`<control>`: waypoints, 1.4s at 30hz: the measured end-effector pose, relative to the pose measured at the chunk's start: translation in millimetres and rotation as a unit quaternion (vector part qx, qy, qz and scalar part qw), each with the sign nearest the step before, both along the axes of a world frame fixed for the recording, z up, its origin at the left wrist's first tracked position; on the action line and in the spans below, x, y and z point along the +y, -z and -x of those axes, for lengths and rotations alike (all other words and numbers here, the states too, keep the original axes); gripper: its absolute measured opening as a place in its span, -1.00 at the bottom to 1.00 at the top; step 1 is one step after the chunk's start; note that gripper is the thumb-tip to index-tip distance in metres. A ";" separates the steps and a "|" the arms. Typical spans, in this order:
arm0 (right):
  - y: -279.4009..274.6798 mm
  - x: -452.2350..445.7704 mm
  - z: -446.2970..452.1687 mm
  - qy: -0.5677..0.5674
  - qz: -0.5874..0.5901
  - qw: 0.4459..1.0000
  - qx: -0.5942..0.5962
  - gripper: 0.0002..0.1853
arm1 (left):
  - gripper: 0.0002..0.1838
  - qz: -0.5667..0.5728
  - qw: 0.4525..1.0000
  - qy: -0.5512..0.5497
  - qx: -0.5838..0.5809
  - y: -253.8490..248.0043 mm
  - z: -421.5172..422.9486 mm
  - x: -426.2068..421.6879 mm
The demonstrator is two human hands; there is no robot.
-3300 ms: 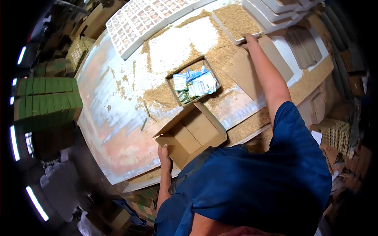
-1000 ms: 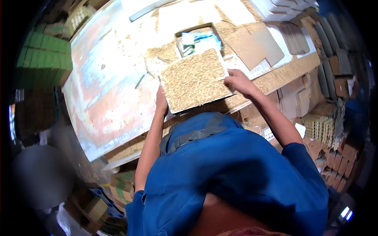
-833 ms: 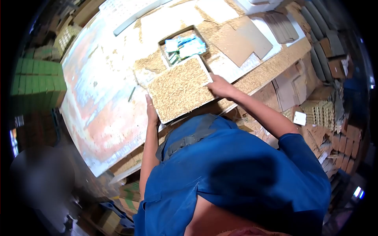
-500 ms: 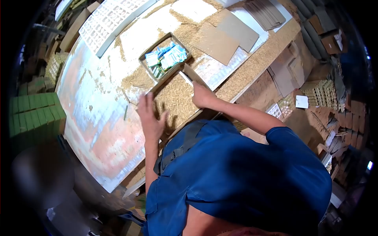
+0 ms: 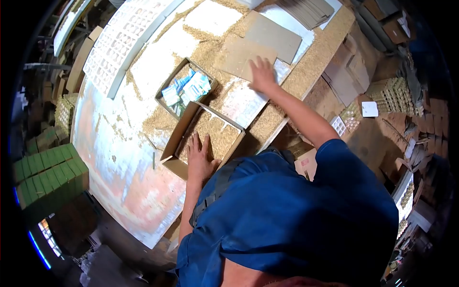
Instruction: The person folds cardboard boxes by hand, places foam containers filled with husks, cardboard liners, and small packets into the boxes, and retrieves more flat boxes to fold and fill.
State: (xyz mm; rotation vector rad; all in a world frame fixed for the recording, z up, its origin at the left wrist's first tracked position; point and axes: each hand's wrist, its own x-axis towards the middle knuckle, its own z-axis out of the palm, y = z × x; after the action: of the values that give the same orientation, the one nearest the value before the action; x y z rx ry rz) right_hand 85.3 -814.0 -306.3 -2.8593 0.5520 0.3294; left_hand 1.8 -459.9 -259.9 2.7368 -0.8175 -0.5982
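Cardboard box (image 5: pixel 181 128) lies partly hidden beneath the left hand (image 5: pixel 199 160).

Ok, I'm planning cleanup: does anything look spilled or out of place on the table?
Yes: loose husk-like bits are scattered on the table around the box of packets, outside any container, so they look spilled. A thin greenish strip lies left of the open carton, like a stray scrap.

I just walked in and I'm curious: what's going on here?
A person's left hand, fingers spread, is over the husk-like filling inside an open cardboard box. Their open right hand is by the corner of a flat cardboard sheet; contact is unclear. Just beyond the box, a shallower box holds blue-and-white packets.
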 end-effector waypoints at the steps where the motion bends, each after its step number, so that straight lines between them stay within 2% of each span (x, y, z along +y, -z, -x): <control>1: 5.7 -16.1 0.7 -0.005 0.007 1.000 0.030 -0.11 | 0.10 -0.006 1.000 -0.003 0.005 1.6 -2.3 -0.4; 3: 26.1 -32.2 3.9 -0.010 0.013 0.998 0.063 -0.08 | 0.15 -0.003 1.000 -0.007 0.011 4.0 -1.6 1.2; 5: 55.8 -40.9 2.1 -0.073 0.060 0.995 -0.019 -0.20 | 0.14 0.008 1.000 -0.010 0.010 4.3 -3.5 1.6; 6: 52.7 -39.3 -0.3 -0.071 0.061 0.995 -0.017 -0.20 | 0.13 0.020 1.000 -0.013 0.011 4.5 -2.2 2.2; 8: 43.1 -37.0 -7.6 -0.225 0.161 0.953 0.122 -0.46 | 0.11 0.028 0.999 -0.011 0.012 6.2 -0.7 4.1; 9: 40.7 -37.5 -0.7 -0.246 0.184 0.951 -0.022 -0.71 | 0.08 0.036 0.999 -0.014 0.010 7.0 -3.5 3.1; 10: 37.0 -42.5 -4.0 -0.243 0.189 0.951 -0.024 -0.71 | 0.08 0.040 0.999 -0.012 0.007 7.4 -4.8 3.4; 12: 21.2 -48.4 -12.3 -0.185 0.073 0.980 -0.013 -0.78 | 0.02 0.050 0.998 -0.025 0.021 7.6 -3.5 6.2; 13: 15.8 -52.6 -16.9 -0.097 0.043 0.989 -0.103 -0.84 | 0.02 0.053 0.998 -0.029 0.020 3.4 -2.9 5.7; 14: 9.0 -63.0 -25.3 -0.045 0.019 0.994 -0.102 -0.86 | -0.05 0.064 0.997 -0.031 0.008 -1.7 -1.7 5.8; 16: -34.4 -77.1 -23.7 -0.053 0.099 0.966 -0.235 -0.85 | -0.11 0.078 0.996 -0.033 -0.004 -2.7 -1.1 7.8; 18: -50.0 -99.4 -29.8 -0.005 0.081 0.953 -0.292 -0.80 | -0.30 0.162 0.986 -0.034 -0.009 3.0 0.3 16.7; 19: -66.7 -100.2 -27.1 0.011 0.056 0.940 -0.337 -0.77 | -0.57 0.196 0.979 -0.049 -0.034 -1.7 1.4 16.7; 20: -89.6 -92.7 -25.7 0.023 0.022 0.925 -0.378 -0.75 | -0.76 0.221 0.971 -0.028 -0.082 -1.5 0.4 20.4; 22: -161.1 -49.0 -10.3 0.006 -0.067 0.930 -0.362 -0.70 | -0.86 0.218 0.968 -0.127 -0.005 -13.0 4.6 29.2; 24: -185.8 -25.6 -5.1 -0.072 -0.257 0.885 -0.382 -0.67 | -0.82 0.259 0.950 -0.135 -0.108 -22.9 10.4 35.3; 27: -196.5 25.1 -3.6 -0.213 -0.339 0.888 -0.227 -0.61 | -0.78 0.334 0.901 -0.230 -0.151 -48.0 21.7 39.2; 29: -196.1 73.0 -5.3 -0.279 -0.340 0.892 -0.106 -0.54 | -0.78 0.394 0.849 -0.327 -0.130 -55.8 32.0 48.1; 30: -186.4 94.8 -5.9 -0.300 -0.341 0.888 -0.069 -0.55 | -0.78 0.394 0.848 -0.330 -0.130 -56.8 37.9 54.5; 31: -187.0 112.9 -8.9 -0.377 -0.243 0.893 -0.030 -0.56 | -0.77 0.390 0.834 -0.364 -0.141 -57.7 42.1 61.2; 32: -167.7 127.0 -12.0 -0.418 -0.187 0.886 -0.066 -0.61 | -0.76 0.385 0.819 -0.398 -0.150 -58.8 46.7 68.0; 34: -149.6 152.1 -25.1 -0.447 -0.159 0.880 0.001 -0.74 | -0.74 0.366 0.824 -0.408 -0.144 -55.8 56.8 77.2; 36: -135.1 174.7 -28.3 -0.482 -0.132 0.864 0.059 -0.76 | -0.70 0.312 0.866 -0.341 -0.192 -58.4 62.4 75.1; 40: -100.7 206.1 -22.1 -0.518 -0.095 0.849 0.031 -0.80 | -0.52 0.244 0.938 -0.169 -0.178 -60.4 46.2 60.1; 42: -76.5 207.6 -19.7 -0.526 -0.097 0.845 0.017 -0.82 | -0.47 0.214 0.957 -0.132 -0.146 -51.5 32.9 47.7</control>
State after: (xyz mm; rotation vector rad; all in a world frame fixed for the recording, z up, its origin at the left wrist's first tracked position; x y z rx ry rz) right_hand 105.0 -606.5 -229.8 -2.6467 -1.0541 0.5381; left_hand -31.1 -412.2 -208.4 2.4897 -0.5413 0.0408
